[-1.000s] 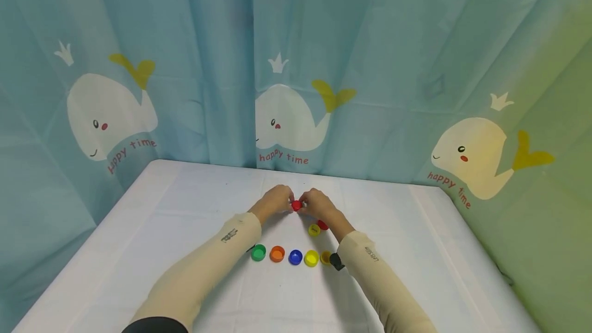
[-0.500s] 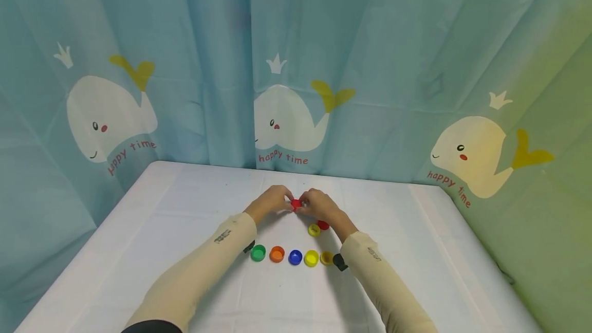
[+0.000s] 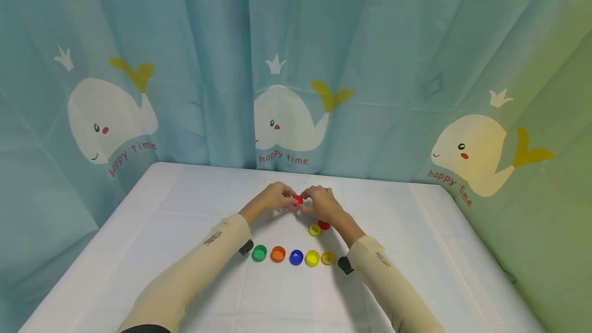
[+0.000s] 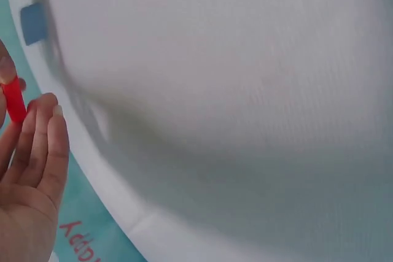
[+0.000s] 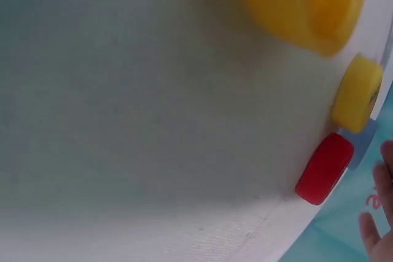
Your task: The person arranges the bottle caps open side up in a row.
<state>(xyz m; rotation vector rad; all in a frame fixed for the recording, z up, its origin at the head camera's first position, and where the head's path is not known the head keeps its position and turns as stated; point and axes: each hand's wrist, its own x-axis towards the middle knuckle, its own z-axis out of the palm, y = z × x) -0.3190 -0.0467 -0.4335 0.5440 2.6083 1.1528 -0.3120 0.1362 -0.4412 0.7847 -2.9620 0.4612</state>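
My left hand (image 3: 275, 197) and right hand (image 3: 322, 203) meet at a small red bottle cap (image 3: 297, 200) near the far side of the table. Fingertips of both hands pinch the cap from opposite sides, and they partly cover it. The left wrist view shows the red cap (image 4: 15, 99) edge-on by the left fingers (image 4: 38, 145). Only part of the right hand (image 5: 382, 204) appears in the right wrist view. Under the right wrist lie a yellow cap (image 3: 315, 230) and another red cap (image 3: 324, 224), side by side.
A row of caps lies nearer me: green (image 3: 259, 253), orange (image 3: 278, 254), blue (image 3: 296, 257), yellow (image 3: 312, 258) and darker yellow (image 3: 328, 258). A blue-grey piece (image 4: 34, 24) is near the far caps. A whale-print curtain (image 3: 393, 66) hangs behind the white table (image 3: 185, 194).
The pinched red cap has shifted slightly away from me, together with both hands. Both forearms have swung a little outward, uncovering more of the darker yellow cap. The row of caps stays in place.
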